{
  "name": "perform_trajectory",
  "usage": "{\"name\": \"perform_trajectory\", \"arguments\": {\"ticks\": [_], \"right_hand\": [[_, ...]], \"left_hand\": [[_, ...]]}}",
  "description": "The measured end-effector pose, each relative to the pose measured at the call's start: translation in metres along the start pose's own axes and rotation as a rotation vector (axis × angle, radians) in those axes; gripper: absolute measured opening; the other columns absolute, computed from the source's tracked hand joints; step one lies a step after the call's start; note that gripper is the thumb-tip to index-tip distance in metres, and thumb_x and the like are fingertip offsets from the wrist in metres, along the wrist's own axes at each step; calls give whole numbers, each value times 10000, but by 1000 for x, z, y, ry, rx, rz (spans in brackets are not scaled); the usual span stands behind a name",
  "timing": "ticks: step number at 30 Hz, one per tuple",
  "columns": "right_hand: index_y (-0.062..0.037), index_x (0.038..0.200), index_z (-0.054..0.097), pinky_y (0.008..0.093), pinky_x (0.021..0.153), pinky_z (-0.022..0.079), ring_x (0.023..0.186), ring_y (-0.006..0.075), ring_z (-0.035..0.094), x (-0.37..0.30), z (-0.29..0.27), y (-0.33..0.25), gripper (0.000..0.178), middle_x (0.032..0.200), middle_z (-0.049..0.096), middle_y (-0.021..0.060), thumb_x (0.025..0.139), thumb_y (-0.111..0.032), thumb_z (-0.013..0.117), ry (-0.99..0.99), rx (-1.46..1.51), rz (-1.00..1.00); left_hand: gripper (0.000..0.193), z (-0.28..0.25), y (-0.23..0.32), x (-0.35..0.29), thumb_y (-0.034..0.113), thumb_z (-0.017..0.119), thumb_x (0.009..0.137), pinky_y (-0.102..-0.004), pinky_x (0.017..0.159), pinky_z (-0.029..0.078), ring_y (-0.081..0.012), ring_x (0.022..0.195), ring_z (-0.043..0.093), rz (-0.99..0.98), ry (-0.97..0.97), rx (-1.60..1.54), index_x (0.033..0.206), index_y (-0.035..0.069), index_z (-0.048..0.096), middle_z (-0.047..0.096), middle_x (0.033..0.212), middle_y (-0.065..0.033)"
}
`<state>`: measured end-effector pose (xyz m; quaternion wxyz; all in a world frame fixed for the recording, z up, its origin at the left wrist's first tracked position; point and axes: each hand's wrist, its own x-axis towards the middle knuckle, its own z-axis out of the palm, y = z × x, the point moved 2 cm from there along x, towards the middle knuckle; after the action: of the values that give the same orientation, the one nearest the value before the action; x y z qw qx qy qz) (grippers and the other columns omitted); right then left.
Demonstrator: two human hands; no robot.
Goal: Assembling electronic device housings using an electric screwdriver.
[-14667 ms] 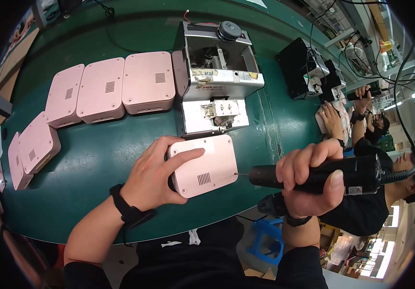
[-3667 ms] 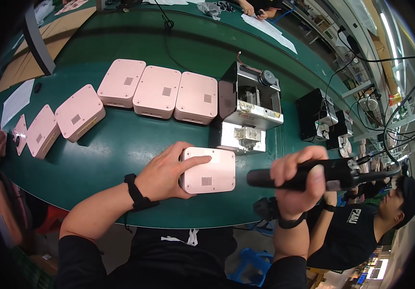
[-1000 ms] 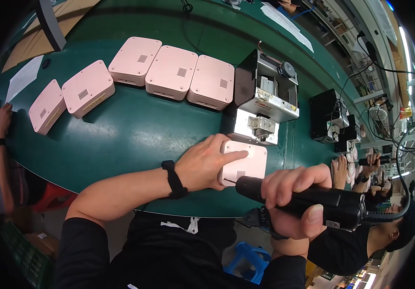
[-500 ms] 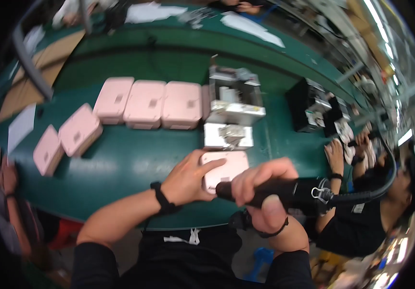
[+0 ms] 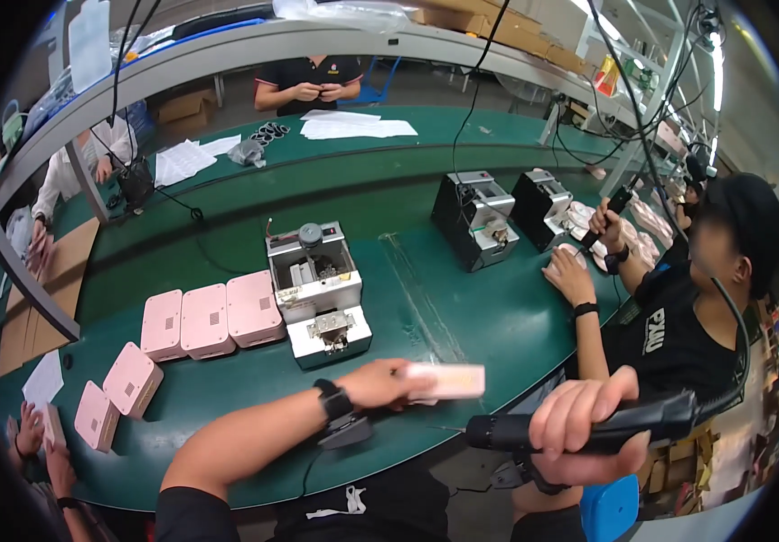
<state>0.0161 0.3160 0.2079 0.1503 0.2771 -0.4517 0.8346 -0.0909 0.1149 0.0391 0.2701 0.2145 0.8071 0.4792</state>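
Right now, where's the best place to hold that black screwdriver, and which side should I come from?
Probably around the thick body of the black screwdriver, coming from the right. Its long, rounded barrel lies roughly sideways, giving plenty to wrap around. The thin bit points left, so I'd keep clear of that end, and of the cord at the other.

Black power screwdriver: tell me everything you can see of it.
The black power screwdriver has a thick, rounded body that looks like plastic, with a darker front end. A thin bit sticks out of the nose toward the picture's left; a black cord leaves the rear. The right hand wraps its middle, hiding part of the body. It lies nearly level across the picture, the bit seen against the green table and touching nothing. Whether it is running cannot be told.
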Motion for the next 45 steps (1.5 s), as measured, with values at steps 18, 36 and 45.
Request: {"name": "perform_trajectory", "arguments": {"ticks": [18,36,45], "right_hand": [[-54,1008,441,296,487,436,498,160,492,-48,-33,112,449,662,504,53,890,-393,711,-11,-56,186],[-53,1018,447,273,482,431,492,142,464,-36,-8,158,316,676,480,52,917,-280,642,-43,-208,366],[-59,1023,444,291,497,449,505,166,483,-35,-19,152,347,672,479,56,901,-286,677,52,-179,399]], "left_hand": [[397,-54,-30,-227,230,757,853,-393,907,529,-337,1031,644,-9,1135,638,1189,53,641,659,1149,-155],[746,5,-53,-330,420,866,670,-505,1116,350,-447,1319,432,-403,994,761,1312,133,614,432,1424,-257],[936,-132,-106,-370,355,879,634,-487,1123,361,-431,1306,450,-511,883,1024,1449,163,461,424,1437,-254]]}}
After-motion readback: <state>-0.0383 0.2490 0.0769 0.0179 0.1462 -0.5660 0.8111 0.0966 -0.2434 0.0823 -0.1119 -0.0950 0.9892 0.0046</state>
